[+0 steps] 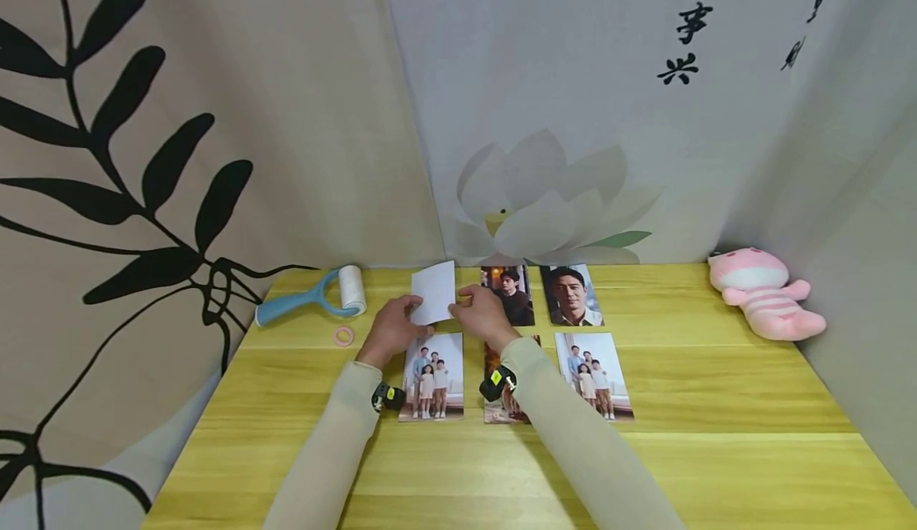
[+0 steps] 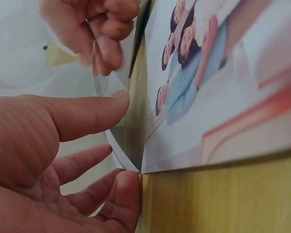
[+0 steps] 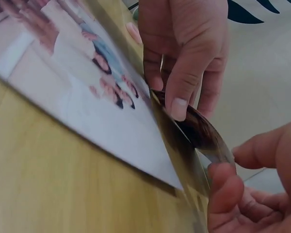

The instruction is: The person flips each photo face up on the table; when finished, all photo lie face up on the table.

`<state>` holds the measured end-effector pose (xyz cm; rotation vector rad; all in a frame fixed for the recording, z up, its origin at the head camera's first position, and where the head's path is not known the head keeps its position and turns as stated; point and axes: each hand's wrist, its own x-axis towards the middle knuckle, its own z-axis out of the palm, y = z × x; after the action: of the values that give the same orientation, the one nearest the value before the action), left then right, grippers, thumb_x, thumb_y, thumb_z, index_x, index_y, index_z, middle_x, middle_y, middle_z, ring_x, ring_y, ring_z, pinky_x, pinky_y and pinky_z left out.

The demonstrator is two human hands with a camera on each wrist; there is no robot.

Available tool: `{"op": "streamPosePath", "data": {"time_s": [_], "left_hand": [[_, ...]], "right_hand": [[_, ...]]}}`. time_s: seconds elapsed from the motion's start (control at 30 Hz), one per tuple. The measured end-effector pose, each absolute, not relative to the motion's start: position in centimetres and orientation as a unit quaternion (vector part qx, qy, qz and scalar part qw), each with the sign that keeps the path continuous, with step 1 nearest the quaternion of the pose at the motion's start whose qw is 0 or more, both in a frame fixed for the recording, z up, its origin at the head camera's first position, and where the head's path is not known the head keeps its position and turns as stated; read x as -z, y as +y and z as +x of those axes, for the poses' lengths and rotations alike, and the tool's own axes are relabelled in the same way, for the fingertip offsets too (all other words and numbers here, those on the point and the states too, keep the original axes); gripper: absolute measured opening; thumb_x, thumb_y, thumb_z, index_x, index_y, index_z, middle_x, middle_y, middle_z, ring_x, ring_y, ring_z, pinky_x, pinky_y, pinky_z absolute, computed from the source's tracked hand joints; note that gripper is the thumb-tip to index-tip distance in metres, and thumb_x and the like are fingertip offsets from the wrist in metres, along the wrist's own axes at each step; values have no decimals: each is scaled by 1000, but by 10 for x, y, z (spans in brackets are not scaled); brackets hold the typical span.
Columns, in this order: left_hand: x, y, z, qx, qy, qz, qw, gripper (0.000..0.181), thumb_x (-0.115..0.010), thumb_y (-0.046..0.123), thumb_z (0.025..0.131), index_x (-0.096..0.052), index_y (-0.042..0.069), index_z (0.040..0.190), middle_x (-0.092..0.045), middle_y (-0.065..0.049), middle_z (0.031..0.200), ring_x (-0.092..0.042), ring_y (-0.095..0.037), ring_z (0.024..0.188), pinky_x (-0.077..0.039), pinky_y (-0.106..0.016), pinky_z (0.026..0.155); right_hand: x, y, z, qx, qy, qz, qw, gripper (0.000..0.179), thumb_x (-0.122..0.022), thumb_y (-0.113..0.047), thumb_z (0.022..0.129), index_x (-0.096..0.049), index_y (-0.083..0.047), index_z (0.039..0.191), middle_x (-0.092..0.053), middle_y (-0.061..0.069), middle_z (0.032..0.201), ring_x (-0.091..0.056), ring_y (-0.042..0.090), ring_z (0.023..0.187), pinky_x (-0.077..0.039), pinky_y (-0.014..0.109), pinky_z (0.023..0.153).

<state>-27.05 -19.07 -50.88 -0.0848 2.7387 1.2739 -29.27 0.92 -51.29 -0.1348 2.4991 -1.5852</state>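
A photo print [image 1: 433, 291] is raised at the back of the table, its blank white back showing in the head view. My left hand [image 1: 390, 327] pinches its left edge between thumb and fingers. At the opposite edge, my right hand [image 1: 485, 313] grips it between thumb and forefinger. The right wrist view shows the dark printed side of this photo [image 3: 203, 131], bent in a curve. Just in front lies a family photo [image 1: 433, 391], face up. Another print [image 1: 494, 414] lies beneath my right wrist, partly hidden by it.
Two portrait photos, one in dark clothing [image 1: 512, 303] and one close-up [image 1: 571, 295], lie right of my hands, with another family photo [image 1: 598, 363] nearer. A blue-handled lint roller [image 1: 294, 305] and a pink ring [image 1: 343, 337] are at left. A pink plush toy [image 1: 770, 299] sits back right.
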Motion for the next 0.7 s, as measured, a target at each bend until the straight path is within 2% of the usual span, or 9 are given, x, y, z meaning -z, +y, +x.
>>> {"op": "streamPosePath", "data": {"time_s": [0.2, 0.37, 0.5, 0.6, 0.7], "left_hand": [[506, -188, -269, -428, 901, -25, 57, 62, -85, 13, 87, -60, 3, 144, -61, -21, 145, -58, -38, 130, -49, -55, 111], [496, -184, -267, -455, 889, -20, 55, 62, -84, 19, 91, -59, 7, 147, -58, -17, 151, -57, -38, 134, -51, -54, 109], [484, -177, -262, -499, 865, -7, 49, 53, -76, 26, 99, -60, 10, 146, -58, -14, 152, -58, -36, 136, -53, -53, 107], [478, -171, -261, -562, 825, -4, 55, 46, -69, 28, 104, -60, 10, 145, -60, -15, 148, -62, -35, 133, -55, -51, 108], [474, -165, -261, -636, 768, -17, 70, 44, -63, 26, 108, -58, 6, 147, -61, -18, 145, -63, -35, 131, -55, -47, 109]], "right_hand": [[508, 11, -294, 614, 783, -20, 97, 36, -73, -17, 99, -68, 1, 130, -75, 13, 101, -76, 24, 79, -64, 35, 72], [498, 14, -289, 649, 757, -25, 77, 27, -70, -14, 101, -70, 2, 123, -77, 16, 99, -78, 35, 82, -66, 45, 77], [491, 15, -283, 653, 755, -38, 42, 22, -71, -13, 101, -72, 2, 117, -76, 17, 96, -78, 44, 87, -65, 52, 78], [485, 13, -277, 627, 777, -62, 9, 19, -72, -15, 99, -75, 0, 111, -76, 14, 93, -78, 39, 82, -66, 46, 72], [479, 10, -269, 578, 811, -90, -30, 16, -73, -19, 98, -78, -6, 106, -76, 9, 91, -75, 27, 74, -64, 37, 65]]}}
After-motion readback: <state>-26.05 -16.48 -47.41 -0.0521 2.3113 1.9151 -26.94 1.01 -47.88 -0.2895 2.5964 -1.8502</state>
